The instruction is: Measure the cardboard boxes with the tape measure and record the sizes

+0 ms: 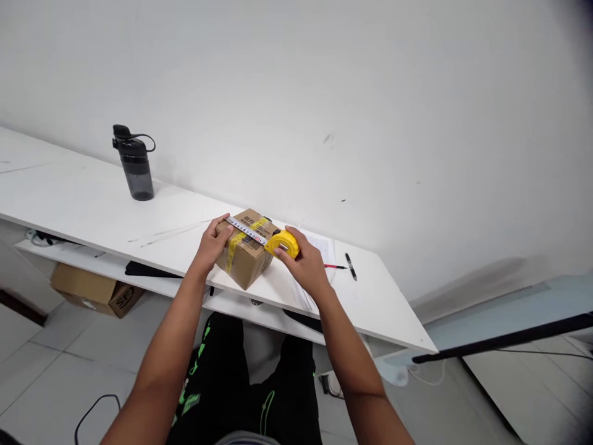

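A small cardboard box (241, 267) with yellow printed tape sits on the white desk near its front edge. Across its top lies the extended white blade (246, 230) of a tape measure. My left hand (214, 243) is closed at the box's left edge, pinching the blade's end against it. The yellow tape measure case (283, 243) is gripped in my right hand (303, 262), at the right edge of the box. Papers (319, 248) lie partly hidden behind my right hand.
A dark shaker bottle (136, 167) stands at the back left of the desk (83, 185). To the right lie a black marker (351, 266) and a red-and-black pen (336, 266). Below left is a larger cardboard box (95, 289). A wall rises behind the desk.
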`<state>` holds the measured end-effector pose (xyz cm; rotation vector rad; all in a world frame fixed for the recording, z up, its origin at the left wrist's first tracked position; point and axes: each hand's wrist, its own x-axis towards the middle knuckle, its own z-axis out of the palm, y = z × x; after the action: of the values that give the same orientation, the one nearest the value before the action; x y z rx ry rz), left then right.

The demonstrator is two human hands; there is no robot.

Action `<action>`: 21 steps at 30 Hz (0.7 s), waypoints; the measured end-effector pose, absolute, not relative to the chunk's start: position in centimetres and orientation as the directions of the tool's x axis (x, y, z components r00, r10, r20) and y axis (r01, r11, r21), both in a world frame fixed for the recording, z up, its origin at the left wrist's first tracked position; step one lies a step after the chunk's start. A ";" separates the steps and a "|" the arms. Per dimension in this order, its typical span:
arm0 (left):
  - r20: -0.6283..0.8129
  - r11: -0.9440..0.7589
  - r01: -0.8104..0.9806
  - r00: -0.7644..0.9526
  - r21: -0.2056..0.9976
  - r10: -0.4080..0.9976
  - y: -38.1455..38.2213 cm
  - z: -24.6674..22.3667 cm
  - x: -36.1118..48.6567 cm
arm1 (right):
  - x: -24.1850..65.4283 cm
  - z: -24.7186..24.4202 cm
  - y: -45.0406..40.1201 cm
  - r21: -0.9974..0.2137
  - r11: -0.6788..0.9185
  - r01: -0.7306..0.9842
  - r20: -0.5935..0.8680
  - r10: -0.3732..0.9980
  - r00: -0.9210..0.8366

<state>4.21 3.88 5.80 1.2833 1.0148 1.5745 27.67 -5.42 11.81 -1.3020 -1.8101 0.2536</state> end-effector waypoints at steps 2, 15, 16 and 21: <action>0.305 -0.316 -0.103 -0.107 0.943 0.946 3.8 5.9 4.1 | 26.8 12.4 -4.5 -0.610 0.441 0.658 0.525 0.847 -0.081; 0.328 -0.353 -0.140 -0.172 0.925 0.929 0.7 3.5 0.8 | 21.7 17.0 0.6 -0.573 0.532 0.624 0.505 0.828 -0.242; 0.313 -0.340 -0.150 -0.175 0.928 0.933 0.0 3.1 0.1 | 22.4 17.1 0.6 -0.612 0.518 0.598 0.523 0.832 -0.185; 0.285 -0.310 -0.127 -0.185 0.942 0.941 -1.6 0.9 -2.7 | 24.2 15.6 1.9 -0.805 0.533 0.260 0.514 0.846 -0.144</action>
<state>-2.71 -1.59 0.91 1.2251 1.0503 1.6258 24.24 1.90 15.64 -0.9420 -1.6823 0.6712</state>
